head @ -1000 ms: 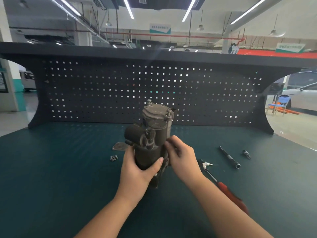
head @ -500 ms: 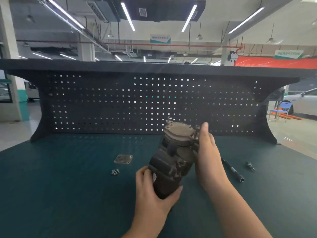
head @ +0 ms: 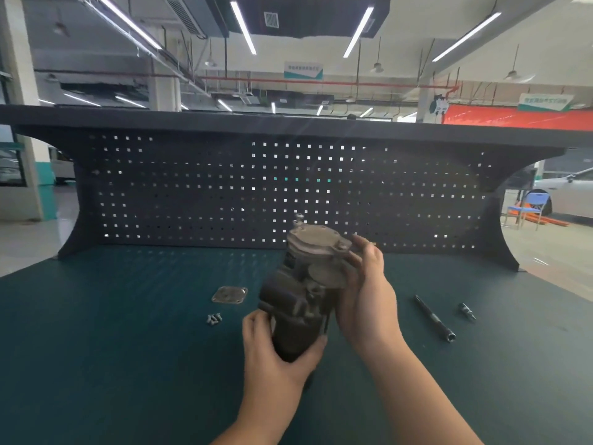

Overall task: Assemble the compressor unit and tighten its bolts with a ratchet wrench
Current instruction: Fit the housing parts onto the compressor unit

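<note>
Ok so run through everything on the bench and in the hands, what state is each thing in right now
compressor: lifted, tilted, held in both hands
left hand: grips the compressor's lower end
right hand: holds its upper side, by the top cover
square plate: lying flat on the bench, loose
bolts: loose, in a small cluster
extension bar: lying on the bench, untouched
small socket bit: lying on the bench, untouched

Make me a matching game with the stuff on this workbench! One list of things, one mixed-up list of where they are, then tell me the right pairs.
Things:
1. compressor
2. flat metal plate
3. small bolts
4. long extension bar

Places:
A. lying on the mat to the right of the hands
B. held up in both hands
C. in a little heap just in front of the plate
D. flat on the mat, left of the compressor

Pairs: 1-B, 2-D, 3-C, 4-A
</note>
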The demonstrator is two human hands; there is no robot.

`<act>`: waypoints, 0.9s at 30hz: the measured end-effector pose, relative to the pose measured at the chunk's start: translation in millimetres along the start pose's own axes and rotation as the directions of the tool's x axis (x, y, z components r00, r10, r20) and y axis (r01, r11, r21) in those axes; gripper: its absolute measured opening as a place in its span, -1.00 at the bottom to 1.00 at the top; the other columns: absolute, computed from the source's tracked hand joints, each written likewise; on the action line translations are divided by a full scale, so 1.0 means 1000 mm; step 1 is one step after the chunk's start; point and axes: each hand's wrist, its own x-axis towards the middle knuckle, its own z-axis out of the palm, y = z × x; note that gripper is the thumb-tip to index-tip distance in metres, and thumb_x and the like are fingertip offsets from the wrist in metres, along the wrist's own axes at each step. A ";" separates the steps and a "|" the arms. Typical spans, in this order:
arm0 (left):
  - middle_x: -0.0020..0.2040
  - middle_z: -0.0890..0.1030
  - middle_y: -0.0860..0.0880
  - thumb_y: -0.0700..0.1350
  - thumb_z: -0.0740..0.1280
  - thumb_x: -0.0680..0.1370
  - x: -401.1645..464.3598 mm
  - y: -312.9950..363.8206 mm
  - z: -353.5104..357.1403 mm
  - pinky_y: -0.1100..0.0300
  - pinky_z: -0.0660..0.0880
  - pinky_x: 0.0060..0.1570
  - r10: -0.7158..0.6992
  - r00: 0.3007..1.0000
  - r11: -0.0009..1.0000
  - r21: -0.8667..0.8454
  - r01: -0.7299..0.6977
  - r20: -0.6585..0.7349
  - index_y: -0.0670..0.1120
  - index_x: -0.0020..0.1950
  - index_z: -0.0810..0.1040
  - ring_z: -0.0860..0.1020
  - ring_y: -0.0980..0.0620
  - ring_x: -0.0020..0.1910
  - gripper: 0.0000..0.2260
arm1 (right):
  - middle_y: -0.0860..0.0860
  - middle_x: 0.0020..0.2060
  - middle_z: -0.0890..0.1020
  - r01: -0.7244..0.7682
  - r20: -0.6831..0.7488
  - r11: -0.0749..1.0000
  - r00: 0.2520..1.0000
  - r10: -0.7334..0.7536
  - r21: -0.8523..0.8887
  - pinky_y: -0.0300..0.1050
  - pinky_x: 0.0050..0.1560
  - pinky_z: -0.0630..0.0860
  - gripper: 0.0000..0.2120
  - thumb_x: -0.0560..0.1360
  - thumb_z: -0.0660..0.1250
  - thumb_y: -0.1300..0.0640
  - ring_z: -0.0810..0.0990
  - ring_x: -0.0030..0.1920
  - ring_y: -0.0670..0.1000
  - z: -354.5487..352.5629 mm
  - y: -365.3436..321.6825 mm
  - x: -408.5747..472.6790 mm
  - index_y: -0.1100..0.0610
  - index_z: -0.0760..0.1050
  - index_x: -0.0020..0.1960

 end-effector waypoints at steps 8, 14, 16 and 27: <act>0.08 0.63 0.06 -0.08 0.60 0.33 0.024 -0.013 -0.029 0.43 0.44 0.00 -0.044 0.999 0.990 -0.132 0.047 0.030 0.14 0.08 0.51 0.59 0.22 0.05 -0.58 | -0.12 -0.22 0.67 0.065 0.178 0.873 0.984 0.025 -0.484 -0.12 0.07 0.55 -0.80 0.45 0.33 0.32 0.63 -0.07 -0.09 -0.007 0.030 -0.008 0.02 0.57 -0.13; 0.09 0.64 0.07 0.12 0.52 0.24 0.031 -0.012 -0.029 0.49 0.46 -0.08 -0.042 0.996 0.983 -0.175 0.055 0.076 0.19 0.07 0.53 0.61 0.26 0.03 -0.57 | -0.08 -0.32 0.63 0.184 0.259 0.727 0.966 -0.009 -0.661 -0.41 -0.19 0.40 -0.88 0.40 0.50 0.18 0.55 -0.25 -0.20 -0.018 0.038 -0.009 0.10 0.56 -0.23; 0.12 0.63 0.07 0.08 0.52 0.27 0.033 -0.013 -0.031 0.50 0.46 -0.07 -0.042 0.995 0.985 -0.161 0.057 0.090 0.21 0.08 0.53 0.60 0.26 0.05 -0.59 | -0.11 -0.38 0.61 0.173 0.238 0.707 0.971 -0.006 -0.686 -0.41 -0.24 0.41 -0.85 0.40 0.50 0.17 0.52 -0.34 -0.23 -0.017 0.039 -0.008 0.06 0.55 -0.26; 0.11 0.63 0.05 -0.12 0.57 0.38 0.034 -0.017 -0.033 0.51 0.46 -0.09 -0.036 0.995 0.987 -0.153 0.050 0.095 0.17 0.09 0.54 0.60 0.29 0.02 -0.62 | -0.05 -0.35 0.66 0.174 0.163 0.718 0.983 -0.085 -0.674 -0.18 -0.16 0.58 -0.76 0.44 0.47 0.18 0.66 -0.27 -0.03 -0.010 0.041 -0.010 -0.09 0.53 -0.29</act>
